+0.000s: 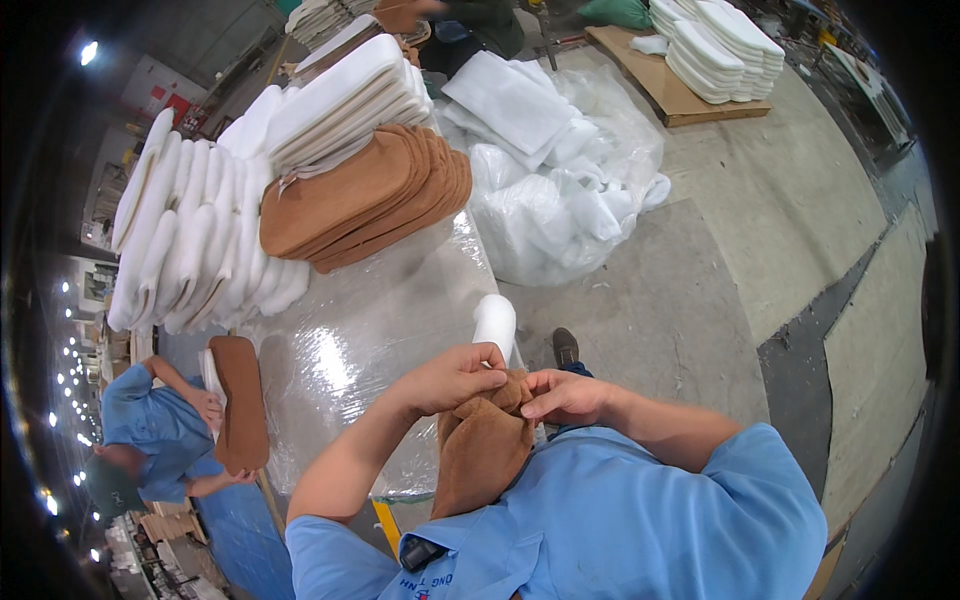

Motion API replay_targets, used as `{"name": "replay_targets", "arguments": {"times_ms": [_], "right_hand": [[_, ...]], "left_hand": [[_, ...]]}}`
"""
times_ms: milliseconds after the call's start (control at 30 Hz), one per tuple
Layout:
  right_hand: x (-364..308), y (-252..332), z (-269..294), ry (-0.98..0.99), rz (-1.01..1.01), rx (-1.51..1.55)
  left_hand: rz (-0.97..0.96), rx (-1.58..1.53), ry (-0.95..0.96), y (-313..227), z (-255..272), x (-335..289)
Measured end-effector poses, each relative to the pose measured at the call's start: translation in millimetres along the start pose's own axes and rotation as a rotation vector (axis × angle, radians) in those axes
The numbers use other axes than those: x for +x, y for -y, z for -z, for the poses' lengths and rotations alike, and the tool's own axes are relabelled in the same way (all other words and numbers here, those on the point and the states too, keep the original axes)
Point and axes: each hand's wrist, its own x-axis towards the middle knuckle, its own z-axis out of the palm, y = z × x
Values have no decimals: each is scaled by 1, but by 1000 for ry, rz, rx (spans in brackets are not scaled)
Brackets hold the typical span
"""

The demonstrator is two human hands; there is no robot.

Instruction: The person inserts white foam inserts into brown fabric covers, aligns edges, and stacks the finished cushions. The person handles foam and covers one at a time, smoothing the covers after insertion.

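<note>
Close to my body, a brown fabric cover hangs bunched between my two hands. My left hand pinches the gathered edge of the cover, thumb and fingers pressed together. On the other side of the bunched edge, my right hand is closed on the same brown fabric. Just beyond my hands, the rounded end of a white padded piece points away from me; whether it runs into the cover is hidden by my hands.
A plastic-wrapped table carries a stack of brown covers and piles of white pads. A big clear bag of white padding lies beyond. At left a co-worker holds a brown cover with white padding. More white pads sit on cardboard.
</note>
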Motion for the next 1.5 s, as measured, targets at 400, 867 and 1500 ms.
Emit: {"name": "replay_targets", "arguments": {"times_ms": [400, 867, 1500], "right_hand": [[13, -11, 41, 291, -276, 15], [2, -28, 17, -9, -10, -47], [-8, -15, -22, -465, 419, -265]], "left_hand": [[-113, 58, 157, -2, 1, 8], [-54, 157, 93, -17, 7, 1], [177, 511, 128, -29, 10, 15]]}}
